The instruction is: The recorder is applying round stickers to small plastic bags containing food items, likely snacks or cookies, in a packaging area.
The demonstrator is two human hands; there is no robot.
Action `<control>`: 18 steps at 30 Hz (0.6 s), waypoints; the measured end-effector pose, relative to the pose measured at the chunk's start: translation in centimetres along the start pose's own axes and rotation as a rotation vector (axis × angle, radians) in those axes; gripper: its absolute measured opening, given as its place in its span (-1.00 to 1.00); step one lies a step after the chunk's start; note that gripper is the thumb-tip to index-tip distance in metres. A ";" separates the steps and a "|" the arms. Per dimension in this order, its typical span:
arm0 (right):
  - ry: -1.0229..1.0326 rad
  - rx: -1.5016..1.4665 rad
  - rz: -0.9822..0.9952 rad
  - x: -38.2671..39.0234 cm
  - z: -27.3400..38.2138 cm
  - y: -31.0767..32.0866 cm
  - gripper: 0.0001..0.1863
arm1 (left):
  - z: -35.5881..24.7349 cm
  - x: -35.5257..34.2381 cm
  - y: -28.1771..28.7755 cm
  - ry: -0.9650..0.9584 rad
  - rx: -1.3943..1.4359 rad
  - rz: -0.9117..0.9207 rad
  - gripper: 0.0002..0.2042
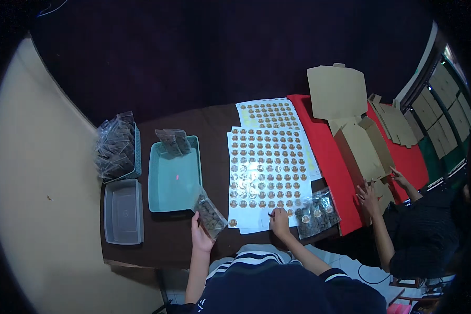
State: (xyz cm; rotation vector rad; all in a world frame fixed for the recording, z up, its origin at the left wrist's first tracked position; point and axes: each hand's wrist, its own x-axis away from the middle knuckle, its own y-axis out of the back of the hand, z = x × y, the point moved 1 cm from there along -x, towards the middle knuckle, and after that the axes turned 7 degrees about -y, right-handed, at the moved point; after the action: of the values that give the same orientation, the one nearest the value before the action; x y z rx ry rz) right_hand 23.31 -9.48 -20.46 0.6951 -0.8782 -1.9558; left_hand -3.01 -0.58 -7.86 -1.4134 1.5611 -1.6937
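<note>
left hand (202,239): fingers gripping filled clear pouch (211,215), lower centre | right hand (280,224): on sticker sheet (254,215), can't tell if pinching | peeling step imo, next needs gentle lift

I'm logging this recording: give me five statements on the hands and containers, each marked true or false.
1. The left hand holds a clear packet. True.
2. The right hand is inside the teal tray. False: it is at the sticker sheet.
3. Packets lie at the teal tray's far end. True.
4. The open cardboard box stands left of the sticker sheet. False: it stands to the right.
5. The basket holds packets. True.
</note>
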 end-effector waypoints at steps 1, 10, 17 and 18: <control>0.035 -0.011 -0.004 0.1 -0.3 0.1 -0.86 | 0.1 0.2 -0.1 -0.010 -0.009 -0.008 -0.61; -0.459 -0.613 0.220 -2.6 -4.0 -0.8 -0.93 | 1.0 0.9 -0.7 -0.034 -0.241 -0.004 -0.62; -0.554 -0.880 0.382 -4.2 3.5 5.8 -0.92 | 2.8 1.2 -2.6 -0.232 -0.679 0.132 -0.61; -0.552 -0.945 0.379 -4.5 5.4 7.4 -0.92 | 3.0 1.3 -3.3 -0.200 -0.631 0.135 -0.57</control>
State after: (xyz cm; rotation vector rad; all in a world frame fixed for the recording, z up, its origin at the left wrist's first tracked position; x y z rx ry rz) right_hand 24.99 -6.73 -10.84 -0.5397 -0.2536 -1.9286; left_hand 0.16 -2.17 -4.82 -1.6483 2.1154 -0.9749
